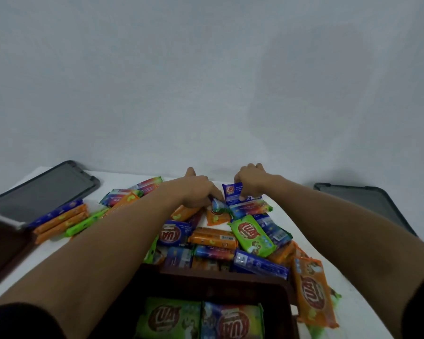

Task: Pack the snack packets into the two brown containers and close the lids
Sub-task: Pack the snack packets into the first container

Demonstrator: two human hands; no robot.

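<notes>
Right hand (251,184) pinches a blue packet (231,192); left hand (196,193) grips a small packet (217,206) (partly hidden). Both should lift clear of the pile (213,238) before swinging to the container (230,280).

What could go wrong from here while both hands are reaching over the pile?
1. The right grip pinches the blue packet by its edges; it may slip.
2. Drawing back, the forearms could sweep the pile.
3. The orange packet lies near the table edge; a nudge might drop it.

Two brown containers (230,287) (0,243), two dark lids (42,189) (362,199), two hands (196,192) (252,182), over twenty snack packets (251,234).
</notes>
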